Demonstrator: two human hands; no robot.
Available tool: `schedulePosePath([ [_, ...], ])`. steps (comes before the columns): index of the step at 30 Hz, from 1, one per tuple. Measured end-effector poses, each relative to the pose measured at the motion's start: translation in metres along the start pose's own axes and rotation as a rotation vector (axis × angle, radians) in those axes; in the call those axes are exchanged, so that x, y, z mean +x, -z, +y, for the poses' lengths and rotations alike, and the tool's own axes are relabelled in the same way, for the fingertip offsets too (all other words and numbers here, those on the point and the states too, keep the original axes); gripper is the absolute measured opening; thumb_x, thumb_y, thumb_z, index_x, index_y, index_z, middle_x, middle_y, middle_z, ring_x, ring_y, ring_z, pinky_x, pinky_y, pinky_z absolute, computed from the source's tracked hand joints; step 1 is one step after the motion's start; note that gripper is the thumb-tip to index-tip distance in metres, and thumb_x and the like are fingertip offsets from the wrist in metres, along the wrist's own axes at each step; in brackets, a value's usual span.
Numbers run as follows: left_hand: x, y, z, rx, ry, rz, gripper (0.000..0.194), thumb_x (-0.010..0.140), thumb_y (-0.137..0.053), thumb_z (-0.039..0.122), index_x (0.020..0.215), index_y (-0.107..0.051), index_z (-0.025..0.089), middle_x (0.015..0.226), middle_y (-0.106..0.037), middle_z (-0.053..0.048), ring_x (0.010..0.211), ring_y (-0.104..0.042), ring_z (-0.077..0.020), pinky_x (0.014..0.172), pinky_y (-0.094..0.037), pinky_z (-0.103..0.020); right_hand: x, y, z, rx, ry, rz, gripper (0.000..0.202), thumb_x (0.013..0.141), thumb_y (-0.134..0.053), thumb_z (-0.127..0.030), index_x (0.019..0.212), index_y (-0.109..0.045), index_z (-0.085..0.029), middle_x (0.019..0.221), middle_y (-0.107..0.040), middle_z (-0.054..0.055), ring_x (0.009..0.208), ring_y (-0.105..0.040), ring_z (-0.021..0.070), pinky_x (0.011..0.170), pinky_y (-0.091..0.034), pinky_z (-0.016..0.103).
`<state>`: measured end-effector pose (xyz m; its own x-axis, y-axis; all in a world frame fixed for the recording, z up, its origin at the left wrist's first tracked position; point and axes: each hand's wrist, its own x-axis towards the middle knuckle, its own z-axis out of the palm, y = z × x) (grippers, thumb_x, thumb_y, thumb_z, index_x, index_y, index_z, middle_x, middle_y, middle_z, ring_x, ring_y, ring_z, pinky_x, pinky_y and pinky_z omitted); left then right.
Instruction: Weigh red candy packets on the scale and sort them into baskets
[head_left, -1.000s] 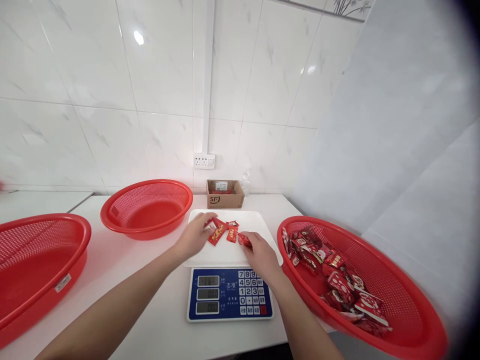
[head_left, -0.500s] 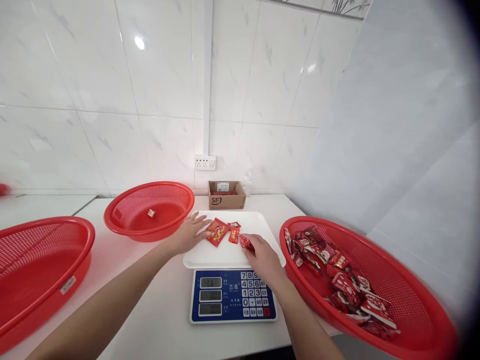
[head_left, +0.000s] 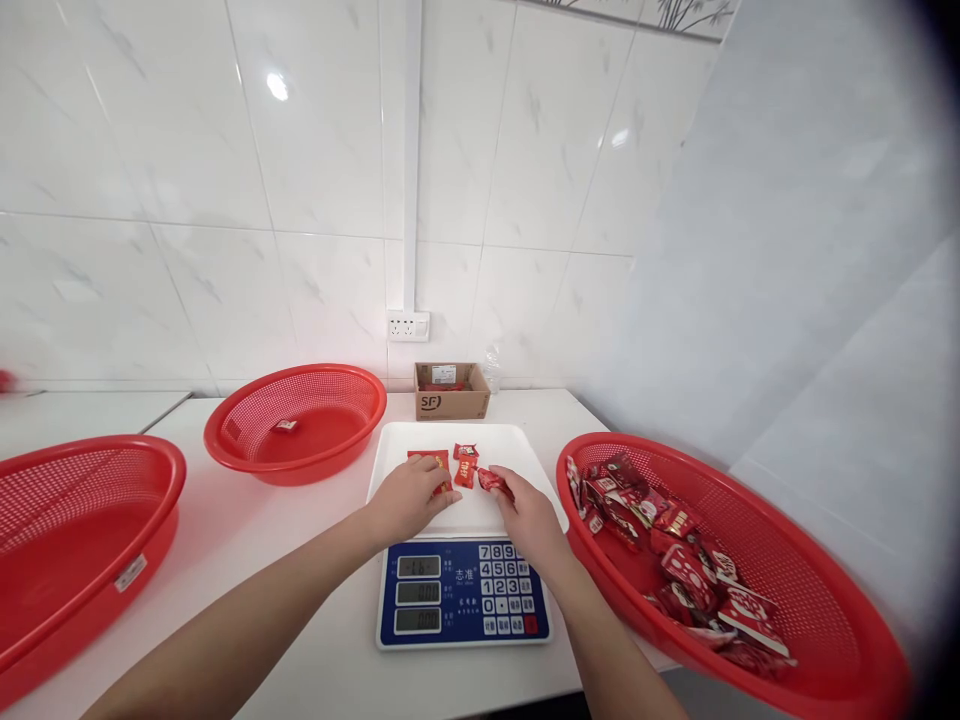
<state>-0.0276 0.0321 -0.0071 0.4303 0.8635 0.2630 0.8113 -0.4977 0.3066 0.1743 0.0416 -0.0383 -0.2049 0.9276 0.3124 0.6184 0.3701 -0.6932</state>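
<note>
A white scale tray (head_left: 420,434) lies in front of me. On it, my left hand (head_left: 409,498) bends over a flat red snack packet (head_left: 427,455), fingers and thumb closing on its right part and covering much of it. Just right of that packet lie a small red wrapped candy (head_left: 465,471) and another small red piece (head_left: 466,451) behind it. My right hand (head_left: 529,515) is closed in a pinch on a shiny red wrapped candy (head_left: 490,480) above the tray's right side. The scale's blue panel (head_left: 465,595) sits below the tray, with small displays and number keys.
To the right, a red basket (head_left: 840,590) holds several red wrapped pieces (head_left: 686,575). A red basket (head_left: 225,440) at back left contains one small piece (head_left: 286,426). Another red basket (head_left: 161,520) is at far left. A cardboard box (head_left: 451,404) stands behind the tray.
My left hand has moved right and turned inward over the flat packet, which has rotated. The small piece in the back left basket has shifted left. My right hand stays nearly still.
</note>
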Motion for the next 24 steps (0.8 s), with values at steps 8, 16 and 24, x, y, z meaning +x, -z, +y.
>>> schedulePosePath([
  [8,0.009,0.003,0.029,-0.757,0.065,-0.02,0.03,0.086,-0.049,0.044,0.086,-0.062,0.016,0.079,-0.064,-0.003,0.073,-0.057,-0.0166,0.066,-0.046,-0.029,-0.009,0.011,-0.026,0.596,-0.062,-0.076,0.035,0.085,-0.048,-0.043,0.11,-0.053,-0.02,0.105,-0.064,0.007,0.08,-0.063,0.0157,0.071,-0.056,0.034],
  [16,0.004,-0.002,0.026,-1.019,0.177,0.079,0.029,0.079,-0.059,0.041,0.092,-0.064,0.016,0.087,-0.068,-0.005,0.077,-0.061,-0.017,0.067,-0.049,-0.029,-0.005,0.0,-0.025,0.671,-0.08,-0.059,0.034,0.082,-0.052,-0.045,0.105,-0.055,-0.02,0.101,-0.065,0.006,0.087,-0.064,0.0178,0.073,-0.056,0.035],
  [24,-0.006,0.058,-0.063,-0.062,0.444,0.486,0.035,0.087,-0.04,0.037,0.11,-0.058,0.018,0.115,-0.059,-0.013,0.109,-0.053,-0.0311,0.087,-0.046,-0.044,0.012,0.0,-0.01,-0.016,0.077,-0.046,0.033,0.086,-0.045,-0.027,0.116,-0.058,-0.019,0.123,-0.059,0.009,0.117,-0.052,0.0221,0.099,-0.041,0.042],
])
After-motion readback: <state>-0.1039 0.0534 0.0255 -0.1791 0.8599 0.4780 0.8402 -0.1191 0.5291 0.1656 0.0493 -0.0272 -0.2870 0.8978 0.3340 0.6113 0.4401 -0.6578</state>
